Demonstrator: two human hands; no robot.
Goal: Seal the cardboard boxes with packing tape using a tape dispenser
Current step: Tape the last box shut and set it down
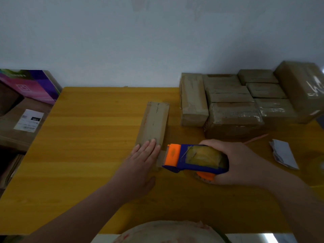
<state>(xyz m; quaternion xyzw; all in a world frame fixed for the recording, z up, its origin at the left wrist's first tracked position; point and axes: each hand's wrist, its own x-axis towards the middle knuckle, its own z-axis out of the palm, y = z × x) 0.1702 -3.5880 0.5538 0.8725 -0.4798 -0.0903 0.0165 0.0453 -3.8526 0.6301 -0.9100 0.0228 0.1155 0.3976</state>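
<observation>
A long narrow cardboard box [154, 121] lies on the yellow wooden table [87, 137], its length running away from me. My left hand [142, 160] presses flat on the near end of the box, fingers straight. My right hand [233, 162] grips a blue and orange tape dispenser [192, 159] holding a roll of brownish tape. The dispenser's orange head sits just right of the box's near end, close to my left fingertips. A short strip of tape seems to run from the head to the box.
Several taped cardboard boxes [233, 109] are stacked at the table's back right. A folded white paper [284, 155] and a thin stick [257, 138] lie at the right. A colourful carton [29, 85] and a labelled box [26, 120] stand left of the table.
</observation>
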